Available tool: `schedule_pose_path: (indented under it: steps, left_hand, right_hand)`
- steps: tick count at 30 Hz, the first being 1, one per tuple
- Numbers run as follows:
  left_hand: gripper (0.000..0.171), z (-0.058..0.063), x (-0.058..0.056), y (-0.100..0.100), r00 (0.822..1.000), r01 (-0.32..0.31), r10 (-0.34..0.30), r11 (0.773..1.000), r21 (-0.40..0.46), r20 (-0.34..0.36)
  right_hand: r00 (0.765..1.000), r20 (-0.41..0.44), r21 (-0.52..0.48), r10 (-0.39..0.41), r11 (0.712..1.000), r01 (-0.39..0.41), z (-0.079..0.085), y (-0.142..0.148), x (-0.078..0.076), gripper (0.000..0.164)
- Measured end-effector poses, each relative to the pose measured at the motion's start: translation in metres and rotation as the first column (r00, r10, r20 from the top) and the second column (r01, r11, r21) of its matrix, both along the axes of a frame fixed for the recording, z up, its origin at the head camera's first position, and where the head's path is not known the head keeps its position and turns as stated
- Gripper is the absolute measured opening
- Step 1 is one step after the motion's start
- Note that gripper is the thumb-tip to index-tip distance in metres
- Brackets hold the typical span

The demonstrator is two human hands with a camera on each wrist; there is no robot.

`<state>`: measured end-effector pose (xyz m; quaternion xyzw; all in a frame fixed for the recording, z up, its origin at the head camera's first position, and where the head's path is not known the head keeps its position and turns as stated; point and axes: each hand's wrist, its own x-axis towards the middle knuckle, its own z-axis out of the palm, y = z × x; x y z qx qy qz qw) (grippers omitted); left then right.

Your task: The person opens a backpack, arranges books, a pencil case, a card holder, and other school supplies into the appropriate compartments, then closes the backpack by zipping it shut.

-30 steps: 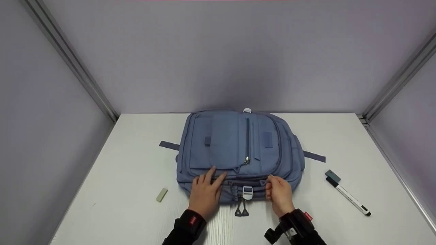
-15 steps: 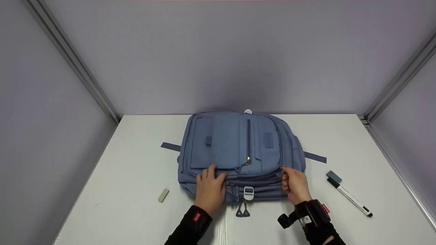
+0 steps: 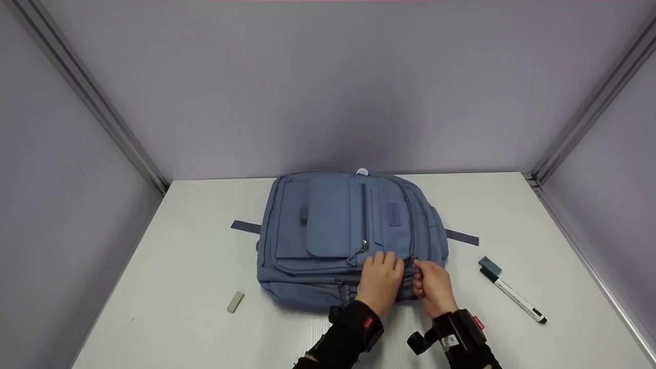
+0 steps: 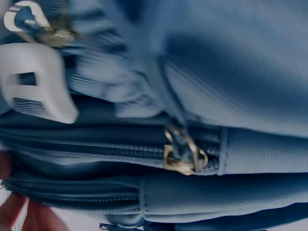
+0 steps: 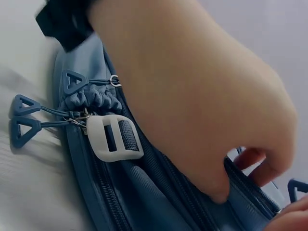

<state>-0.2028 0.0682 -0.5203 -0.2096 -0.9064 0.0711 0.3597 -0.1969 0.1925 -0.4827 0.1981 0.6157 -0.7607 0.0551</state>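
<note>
A blue backpack (image 3: pixel 332 215) lies on its back on the white table. At its near side, my left hand (image 3: pixel 381 279) pinches the fabric edge beside the zipper; the right wrist view has its thumb and fingers on either side of that edge. Just to the right, my right hand (image 3: pixel 435 288) pinches the zipper pull (image 5: pixel 297 186) at the bag's near right corner. Another zipper slider (image 4: pixel 183 156) shows large in the left wrist view. A white strap buckle (image 5: pixel 115 137) and dangling triangular zipper pulls (image 5: pixel 25 131) hang at the near side.
To the right lie a grey-blue block (image 3: pixel 490 265) and a black-capped white marker (image 3: pixel 514 295). A pale green block (image 3: pixel 236 302) lies on the left. Dark tape strips (image 3: pixel 462 237) show at both sides of the bag. Grey panels (image 3: pixel 328 87) enclose the table.
My right hand first drew the zipper pull rightward along the near edge. My left hand then left the flap and moved right to grip the edge beside it. The flap's near-left corner has lifted.
</note>
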Motion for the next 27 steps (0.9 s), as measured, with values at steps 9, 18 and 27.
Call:
schedule_pose_path:
  steps: [9,18,27]
  left_hand:
    - [0.007,0.002,-0.004,-0.022,0.970,0.218,-0.221,0.975,-0.041,-0.103]
    - [0.015,0.009,0.007,-0.079,0.917,0.398,-0.398,0.917,-0.018,0.011]
    - [0.015,-0.007,0.006,-0.146,0.914,0.400,-0.391,0.913,0.082,-0.105]
  right_hand:
    - [1.000,0.006,-0.108,-0.009,0.994,0.009,0.003,0.005,-0.004,0.024]
    - [1.000,0.008,-0.163,-0.027,0.986,0.028,0.010,0.010,-0.010,0.027]
    - [1.000,-0.007,-0.177,-0.013,0.984,0.012,0.016,0.018,-0.015,0.033]
